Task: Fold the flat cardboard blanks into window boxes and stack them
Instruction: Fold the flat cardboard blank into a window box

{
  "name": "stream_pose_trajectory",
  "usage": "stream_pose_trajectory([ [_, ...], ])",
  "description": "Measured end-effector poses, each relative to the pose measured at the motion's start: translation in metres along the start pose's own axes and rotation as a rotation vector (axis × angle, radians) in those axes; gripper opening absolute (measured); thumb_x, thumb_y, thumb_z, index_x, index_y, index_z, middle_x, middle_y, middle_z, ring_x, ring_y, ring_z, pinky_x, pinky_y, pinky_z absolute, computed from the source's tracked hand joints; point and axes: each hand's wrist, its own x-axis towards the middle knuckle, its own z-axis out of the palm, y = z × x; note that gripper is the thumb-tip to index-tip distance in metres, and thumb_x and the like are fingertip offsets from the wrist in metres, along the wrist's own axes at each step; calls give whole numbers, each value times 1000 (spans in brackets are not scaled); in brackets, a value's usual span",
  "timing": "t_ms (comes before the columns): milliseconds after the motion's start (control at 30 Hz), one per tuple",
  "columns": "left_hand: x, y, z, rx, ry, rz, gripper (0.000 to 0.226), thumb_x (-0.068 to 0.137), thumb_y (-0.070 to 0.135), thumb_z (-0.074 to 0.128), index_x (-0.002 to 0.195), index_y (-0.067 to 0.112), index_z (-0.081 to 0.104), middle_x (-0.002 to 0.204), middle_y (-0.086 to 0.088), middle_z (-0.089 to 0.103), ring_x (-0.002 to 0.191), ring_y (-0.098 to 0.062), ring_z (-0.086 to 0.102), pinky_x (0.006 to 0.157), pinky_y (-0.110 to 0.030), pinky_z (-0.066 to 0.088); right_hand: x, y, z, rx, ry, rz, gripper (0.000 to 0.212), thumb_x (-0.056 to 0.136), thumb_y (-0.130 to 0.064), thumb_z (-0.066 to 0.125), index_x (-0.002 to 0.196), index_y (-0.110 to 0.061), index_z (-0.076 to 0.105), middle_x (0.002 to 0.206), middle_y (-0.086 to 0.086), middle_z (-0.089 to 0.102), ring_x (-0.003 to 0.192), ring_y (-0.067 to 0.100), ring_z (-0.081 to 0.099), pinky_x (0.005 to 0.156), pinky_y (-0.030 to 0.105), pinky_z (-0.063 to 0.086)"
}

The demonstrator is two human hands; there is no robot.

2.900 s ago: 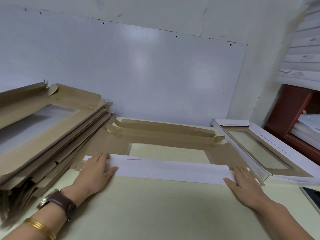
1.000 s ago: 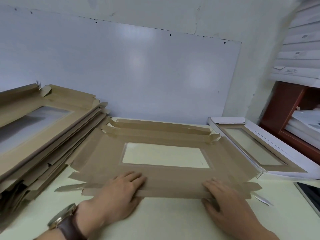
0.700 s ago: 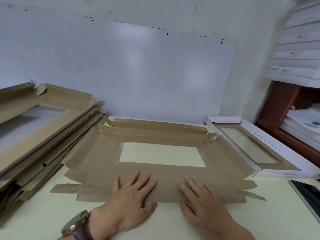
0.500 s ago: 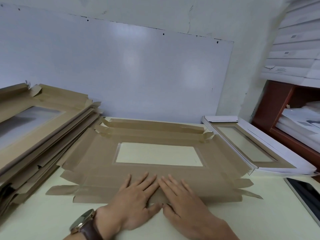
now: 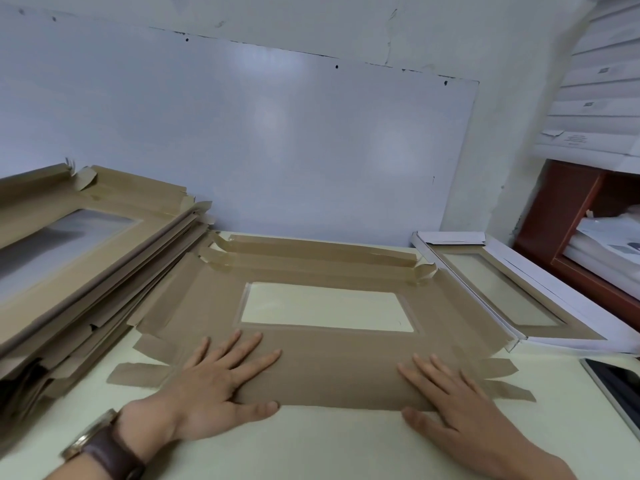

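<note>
Palms of the left hand (image 5: 221, 382) and right hand (image 5: 453, 400) are laid flat and outspread, nothing gripped, on the near strip of the cardboard blank (image 5: 346, 365) spread on the worktop (image 5: 329, 445). Beyond, a stack of blanks (image 5: 86, 271) is seen at left, a folded window box (image 5: 561, 296) at right.

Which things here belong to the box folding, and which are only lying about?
Job: flat blank under left hand and right hand; pile of blanks; folded window box.
Lying about: dark-screened device; whiteboard; shelf papers.
</note>
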Motion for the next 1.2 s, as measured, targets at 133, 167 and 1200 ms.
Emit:
stream_pose_trajectory([
  [133,-4,-14,-3,-33,-23,-5,71,64,94,20,128,75,-4,154,24,-18,141,-6,-27,116,-41,-17,-6,12,-4,-14,20,20,63,73,-84,5,132,-66,-10,156,-26,-10,142,-5,-18,118,26,-9],
  [167,-4,-15,-3,-49,-21,-1,69,66,93,24,129,75,-1,155,24,-16,142,-5,-26,117,-42,-17,-6,13,-4,-16,26,19,64,74,-84,5,133,-65,-10,157,-26,-8,142,-5,-16,118,25,-8],
  [1200,21,-14,-36,-11,232,-9,21,98,44,41,108,32,54,102,12,66,98,-16,60,79,-30,45,29,23,-39,126,212,104,17,97,-37,47,80,-36,48,78,-14,59,77,4,54,60,20,37],
])
